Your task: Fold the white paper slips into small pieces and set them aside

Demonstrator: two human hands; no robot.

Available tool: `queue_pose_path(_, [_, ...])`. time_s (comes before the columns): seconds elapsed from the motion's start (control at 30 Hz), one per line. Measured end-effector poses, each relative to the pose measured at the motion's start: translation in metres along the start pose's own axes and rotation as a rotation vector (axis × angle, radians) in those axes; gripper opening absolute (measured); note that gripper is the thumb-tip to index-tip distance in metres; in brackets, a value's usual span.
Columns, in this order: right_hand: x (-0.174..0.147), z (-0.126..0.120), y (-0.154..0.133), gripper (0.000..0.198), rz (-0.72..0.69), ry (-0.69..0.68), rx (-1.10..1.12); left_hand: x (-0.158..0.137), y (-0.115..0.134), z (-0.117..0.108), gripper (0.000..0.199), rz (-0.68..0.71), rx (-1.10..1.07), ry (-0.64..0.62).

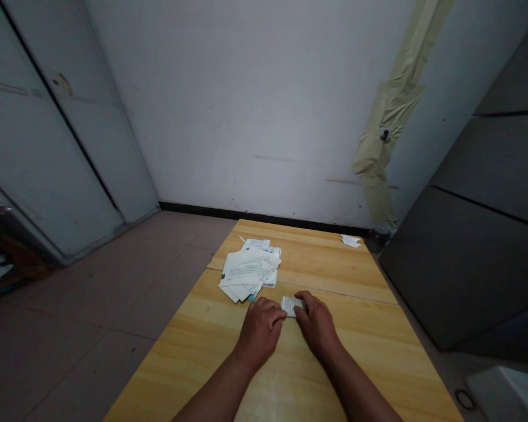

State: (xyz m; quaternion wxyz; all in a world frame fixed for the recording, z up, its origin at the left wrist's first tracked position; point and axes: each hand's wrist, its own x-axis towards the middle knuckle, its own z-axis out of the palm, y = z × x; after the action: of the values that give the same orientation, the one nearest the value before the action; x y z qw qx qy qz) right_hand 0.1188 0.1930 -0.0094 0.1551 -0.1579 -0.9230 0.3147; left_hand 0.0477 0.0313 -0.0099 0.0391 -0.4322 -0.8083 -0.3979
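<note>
A small folded piece of printed paper (290, 306) lies between my two hands, low over the wooden table (356, 351). My left hand (262, 327) has its fingers curled and pressed together at the paper's left edge. On the other side, my right hand (317, 324) grips the paper's right end, thumb in front and fingers behind. Just beyond my left hand rests a loose pile of printed paper sheets (246, 269), fanned at several angles. A bit of teal shows under the pile's near edge.
Small white paper pieces (350, 240) sit at the table's far right corner. A white wall (255, 117) with a dark baseboard stands behind the table. Grey cabinets (479, 246) rise on the right, and a pale cabinet (70, 146) is at left. A white box (506, 394) stands at lower right.
</note>
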Motion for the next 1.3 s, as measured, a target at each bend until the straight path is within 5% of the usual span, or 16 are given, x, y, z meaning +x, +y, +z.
queue_pose_path(0.83, [0.007, -0.003, -0.019, 0.016, -0.015, -0.104, -0.301, -0.002, 0.013, -0.009, 0.017, 0.050, 0.238, -0.132])
queue_pose_path(1.3, [0.007, 0.003, -0.012, 0.020, -0.015, -0.029, -0.282, -0.002, 0.007, -0.005, 0.024, 0.096, 0.208, -0.129])
